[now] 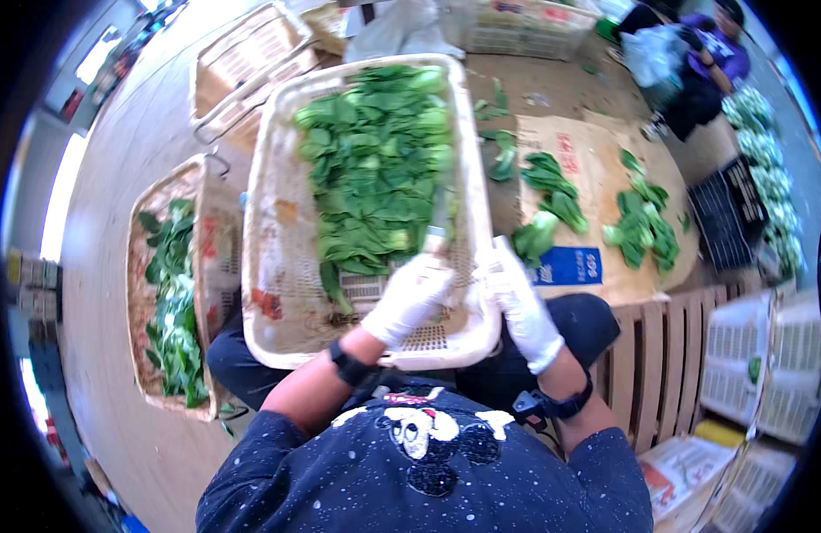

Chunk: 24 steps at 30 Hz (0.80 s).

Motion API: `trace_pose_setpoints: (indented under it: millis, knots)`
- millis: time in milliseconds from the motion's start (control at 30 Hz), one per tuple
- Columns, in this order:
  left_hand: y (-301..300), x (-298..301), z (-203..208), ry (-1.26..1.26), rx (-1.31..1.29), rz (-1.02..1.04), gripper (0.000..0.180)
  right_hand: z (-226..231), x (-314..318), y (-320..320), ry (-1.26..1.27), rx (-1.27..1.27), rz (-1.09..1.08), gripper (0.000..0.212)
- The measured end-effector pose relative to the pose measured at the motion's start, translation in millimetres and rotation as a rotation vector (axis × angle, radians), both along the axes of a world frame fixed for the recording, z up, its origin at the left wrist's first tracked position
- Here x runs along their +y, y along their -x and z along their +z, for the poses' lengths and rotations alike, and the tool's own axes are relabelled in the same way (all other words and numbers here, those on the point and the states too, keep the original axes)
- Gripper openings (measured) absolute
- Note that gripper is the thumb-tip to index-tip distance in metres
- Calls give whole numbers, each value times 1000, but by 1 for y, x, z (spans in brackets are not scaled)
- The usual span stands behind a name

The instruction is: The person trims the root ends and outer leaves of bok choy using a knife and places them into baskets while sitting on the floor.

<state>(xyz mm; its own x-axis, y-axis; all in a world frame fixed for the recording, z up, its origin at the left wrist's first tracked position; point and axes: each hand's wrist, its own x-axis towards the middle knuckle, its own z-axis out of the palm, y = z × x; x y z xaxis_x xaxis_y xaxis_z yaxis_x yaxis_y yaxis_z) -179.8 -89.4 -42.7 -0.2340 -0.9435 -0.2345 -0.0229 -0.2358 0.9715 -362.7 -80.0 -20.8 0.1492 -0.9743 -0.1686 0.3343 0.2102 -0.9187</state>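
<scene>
A large white plastic basket [259, 231] rests across my lap. Leafy green bok choy [375, 169] is packed in its far and middle part, while bare mesh shows at the near end. My left hand [412, 298], in a white glove, is closed around the handle of a knife [437, 226]. The blade points away from me, over the right side of the greens. My right hand [524, 306], also gloved in white, is at the basket's right rim with its fingers against it; motion blurs the fingertips.
Loose bok choy [641, 222] lies on brown paper [597, 266] to the right. At left stands another basket [206, 266] holding greens, with stacked baskets [251, 62] beyond. A black crate [729, 213], wooden slats [650, 364] and a seated person [717, 62] are further right.
</scene>
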Motion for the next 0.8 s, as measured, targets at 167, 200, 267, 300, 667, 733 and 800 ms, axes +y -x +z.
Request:
trace_pose_setpoints:
  millis: [167,200,267,300,667,733,800]
  knots:
    - [-7,-30,-6,148,-309,-405,34,-38,-44,-54,-264,-103,48,21]
    - [-22,-36,-13,43,-179,-422,36,-28,-50,-53,-312,-109,-85,19]
    - [-62,-52,-28,-70,-178,-437,40,-35,-57,-33,-297,-287,-191,18]
    - [-78,-62,-60,-110,-281,-374,35,-47,-59,-20,-231,-460,-161,18]
    - [-80,-124,-270,91,-1599,-98,52,-27,-62,-35,-313,-130,-188,28]
    - [-91,-128,-261,158,-1522,-292,41,-25,-60,-33,-298,-175,-176,29]
    - [-101,-124,-244,166,-1472,-344,38,-24,-59,-35,-283,-164,-167,29]
